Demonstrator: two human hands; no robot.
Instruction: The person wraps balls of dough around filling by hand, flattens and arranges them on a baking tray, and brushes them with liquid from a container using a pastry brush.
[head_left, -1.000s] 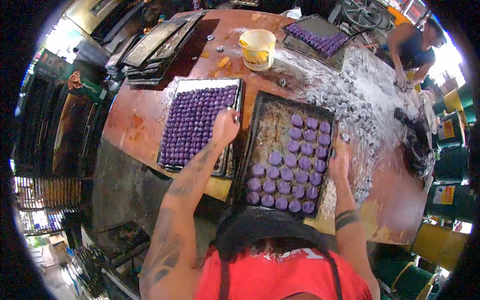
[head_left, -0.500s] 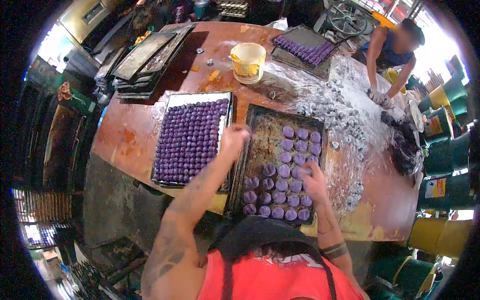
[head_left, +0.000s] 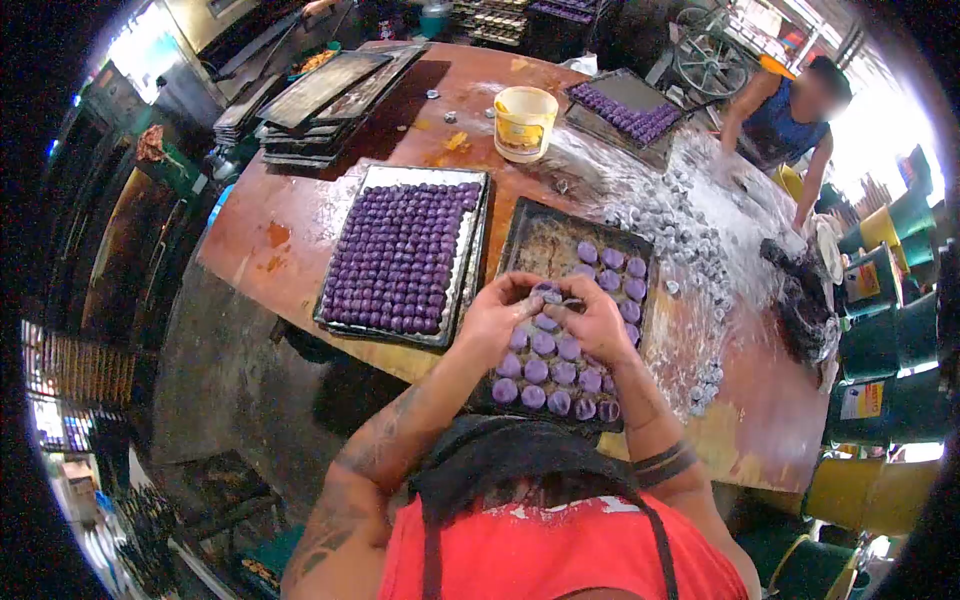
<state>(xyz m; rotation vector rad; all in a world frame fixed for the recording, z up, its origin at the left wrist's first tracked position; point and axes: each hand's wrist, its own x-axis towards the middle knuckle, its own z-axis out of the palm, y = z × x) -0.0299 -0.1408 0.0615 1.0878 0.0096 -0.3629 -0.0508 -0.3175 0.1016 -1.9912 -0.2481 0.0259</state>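
Observation:
My left hand (head_left: 497, 316) and my right hand (head_left: 596, 322) meet over a dark baking tray (head_left: 540, 232). Between their fingertips they pinch a purple dough piece (head_left: 547, 288) with a pale, floury patch on it. Rows of flattened purple dough rounds (head_left: 535, 371) lie on the tray below, some hidden by my hands. Left of it, a paper-lined tray (head_left: 385, 177) is packed with small purple balls (head_left: 395, 262).
Many flour-dusted pieces (head_left: 690, 235) are scattered over the floury table (head_left: 745, 390) on the right. A white bucket (head_left: 525, 125) and stacked trays (head_left: 318, 100) stand farther back. Another tray (head_left: 655, 155) holds purple pieces. A co-worker (head_left: 790, 120) leans at the far right edge.
My hands, apart before, have come together over the tray around a dough piece. The view has shifted slightly. The co-worker's hands have moved apart.

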